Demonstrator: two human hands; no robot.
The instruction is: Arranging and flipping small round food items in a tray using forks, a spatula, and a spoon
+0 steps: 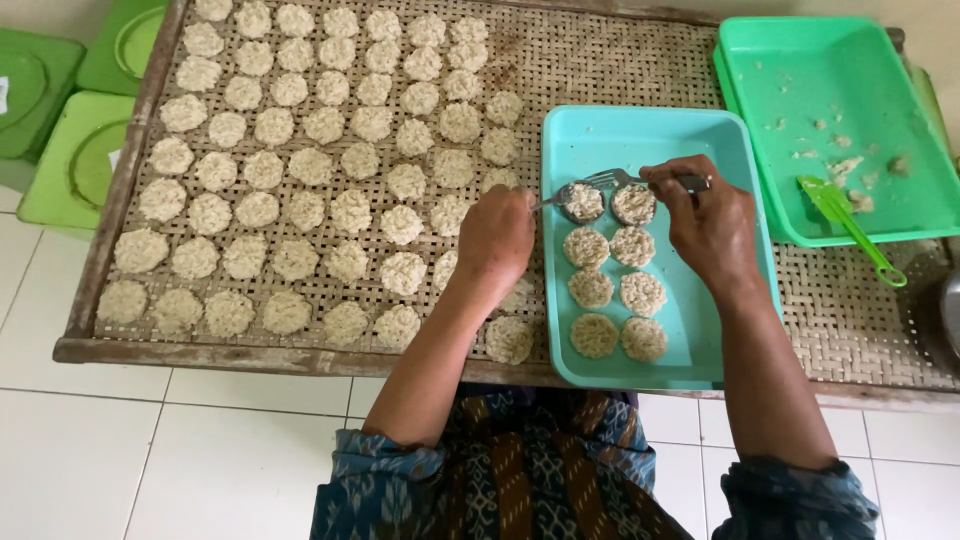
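Note:
A light blue tray [720,330] lies on a woven bamboo rack [600,60]. In the tray sit several round flat rice cakes [632,246] in two columns. My right hand [705,220] grips a metal fork [612,179] whose tines reach over the top left cake. My left hand [495,240] is closed on a thin metal utensil [552,200] that touches a small round mould [583,203] holding rice. A second filled mould [633,205] sits beside it.
Many rice cakes [300,160] lie in rows across the left of the rack. A green tray [850,100] with rice crumbs and a green spatula [850,225] sits at the right. Green lidded boxes [70,160] stand on the white tiled floor at left.

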